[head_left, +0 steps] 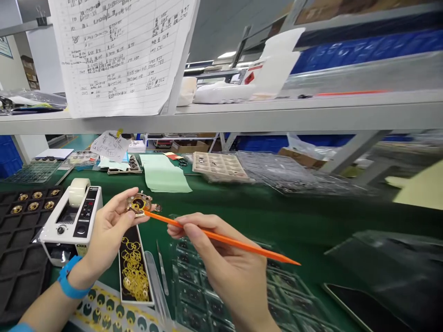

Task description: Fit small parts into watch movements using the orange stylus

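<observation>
Between the thumb and fingers of my left hand (112,226) is a round gold-coloured watch part (139,204), with its open face turned towards me. My right hand (221,258) grips a long orange pointed stick (238,242) like a pen. The stick's left tip touches or lies right at the lower edge of the watch part. Below my left hand, a narrow box (121,276) holds many thin yellow rings (135,272). Tweezers (162,267) lie to the right of that box. A blue band is round my left wrist.
A white tape dispenser (74,221) and a black tray (24,258) with gold parts stand left. Clear compartment trays (194,295) lie under my right hand. A sticker sheet (114,311) is in front. Behind are a beige tray (219,166), green paper (162,171) and a shelf (242,121).
</observation>
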`<state>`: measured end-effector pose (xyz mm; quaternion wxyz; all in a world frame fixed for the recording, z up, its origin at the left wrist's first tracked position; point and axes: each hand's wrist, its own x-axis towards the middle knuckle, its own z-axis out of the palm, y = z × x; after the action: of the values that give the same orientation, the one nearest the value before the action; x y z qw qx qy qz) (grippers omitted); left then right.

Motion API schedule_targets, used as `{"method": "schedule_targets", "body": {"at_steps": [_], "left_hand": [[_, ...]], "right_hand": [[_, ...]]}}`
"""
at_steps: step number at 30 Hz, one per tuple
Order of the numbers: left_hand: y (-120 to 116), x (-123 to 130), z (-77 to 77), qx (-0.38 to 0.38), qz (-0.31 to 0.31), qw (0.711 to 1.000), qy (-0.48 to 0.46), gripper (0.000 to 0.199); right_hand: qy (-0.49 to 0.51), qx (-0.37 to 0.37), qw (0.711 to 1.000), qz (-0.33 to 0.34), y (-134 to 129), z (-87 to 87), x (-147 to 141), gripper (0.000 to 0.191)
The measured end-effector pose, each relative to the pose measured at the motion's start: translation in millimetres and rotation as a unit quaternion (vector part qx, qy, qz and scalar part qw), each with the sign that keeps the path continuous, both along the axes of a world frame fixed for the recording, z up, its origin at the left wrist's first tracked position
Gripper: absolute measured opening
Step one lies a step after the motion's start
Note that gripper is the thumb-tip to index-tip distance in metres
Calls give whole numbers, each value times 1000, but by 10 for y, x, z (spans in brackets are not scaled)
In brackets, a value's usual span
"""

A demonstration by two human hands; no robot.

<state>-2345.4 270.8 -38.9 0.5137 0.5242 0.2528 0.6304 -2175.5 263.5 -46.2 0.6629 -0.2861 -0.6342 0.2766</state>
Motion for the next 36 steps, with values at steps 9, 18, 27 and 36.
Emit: {"method": "schedule_targets", "body": {"at_steps": [9, 18, 27, 36], "left_hand": [[-81, -38, 68, -43, -51, 998, -15, 31], [-53, -45, 47, -102, -18, 994, 22, 41], [-34, 12, 15, -79, -5, 997, 17, 47], [-40, 153, -103, -72, 2, 997, -2, 45]], "right_hand": [[-43, 112, 989, 83, 162, -45, 60, 16], [-257, 260, 928, 73, 142, 81, 236, 33], [-67, 195, 975, -87, 105, -123, 50, 30], [-130, 258, 946, -145, 126, -228, -133, 40]]}}
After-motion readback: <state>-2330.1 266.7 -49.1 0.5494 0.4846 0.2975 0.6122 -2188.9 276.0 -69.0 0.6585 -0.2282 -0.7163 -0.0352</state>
